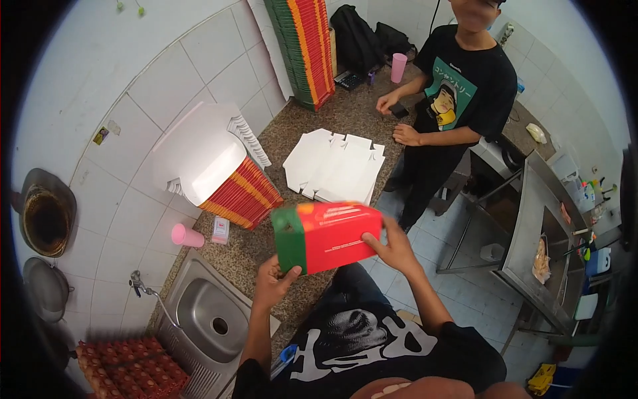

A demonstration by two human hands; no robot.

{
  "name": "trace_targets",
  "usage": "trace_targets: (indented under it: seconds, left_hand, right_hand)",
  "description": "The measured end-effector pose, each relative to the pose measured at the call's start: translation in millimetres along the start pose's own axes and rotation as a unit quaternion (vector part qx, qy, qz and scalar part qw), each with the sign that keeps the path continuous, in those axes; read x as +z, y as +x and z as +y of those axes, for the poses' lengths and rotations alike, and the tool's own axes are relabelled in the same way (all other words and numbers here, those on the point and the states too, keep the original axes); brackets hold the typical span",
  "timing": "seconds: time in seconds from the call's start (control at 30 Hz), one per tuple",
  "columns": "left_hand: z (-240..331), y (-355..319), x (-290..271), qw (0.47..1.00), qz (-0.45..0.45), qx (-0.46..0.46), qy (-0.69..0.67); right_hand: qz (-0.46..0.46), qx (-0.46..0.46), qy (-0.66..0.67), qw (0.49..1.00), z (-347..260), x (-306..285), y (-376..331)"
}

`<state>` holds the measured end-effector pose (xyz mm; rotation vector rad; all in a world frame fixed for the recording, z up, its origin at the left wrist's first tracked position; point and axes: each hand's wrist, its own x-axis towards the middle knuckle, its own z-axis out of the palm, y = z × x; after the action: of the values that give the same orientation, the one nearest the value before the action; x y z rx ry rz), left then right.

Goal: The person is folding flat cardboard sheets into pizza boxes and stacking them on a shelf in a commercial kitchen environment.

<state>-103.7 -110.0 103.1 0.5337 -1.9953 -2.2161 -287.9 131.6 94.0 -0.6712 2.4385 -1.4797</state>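
The red and green box (325,236) sits at the centre of the frame, held in the air above the speckled counter (266,246); its long axis runs left to right, tilting slightly up toward the right; the left hand (274,282) clasps the green end from below, thumb on the front face; the right hand (393,251) grips the red end, fingers wrapped behind; both hands are equally near, one at each end.
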Motion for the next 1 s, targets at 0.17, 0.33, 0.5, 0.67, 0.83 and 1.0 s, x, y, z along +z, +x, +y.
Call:
trace_targets:
  seconds: [0.17, 0.33, 0.5, 0.67, 0.83, 1.0]
  left_hand:
    - [4, -12, 17, 0.932, -0.093, 0.084, 0.339]
    - [-2, -25, 15, 0.974, -0.126, -0.047, 0.180]
    - [-76, -34, 29, 0.843, -0.254, -0.349, -0.322]
    - [-77, -19, 52, 0.868, -0.248, -0.297, -0.311]
    - [-62, -20, 54, 0.887, -0.146, -0.337, -0.279]
    - [-65, -19, 53, 0.873, -0.191, -0.357, -0.273]
  right_hand:
    - [-0.007, -0.270, -0.105, 0.957, -23, 5, 18]
    - [-0.177, -0.178, 0.235, 0.939, -20, 42, -2]
    - [-0.156, -0.232, 0.254, 0.926, -45, 44, -5]
    - [-0.364, -0.200, 0.119, 0.902, -50, 12, 20]
    - [-0.395, -0.195, 0.156, 0.884, -42, 14, 1]
    - [-0.415, -0.187, 0.058, 0.888, -26, 19, -15]
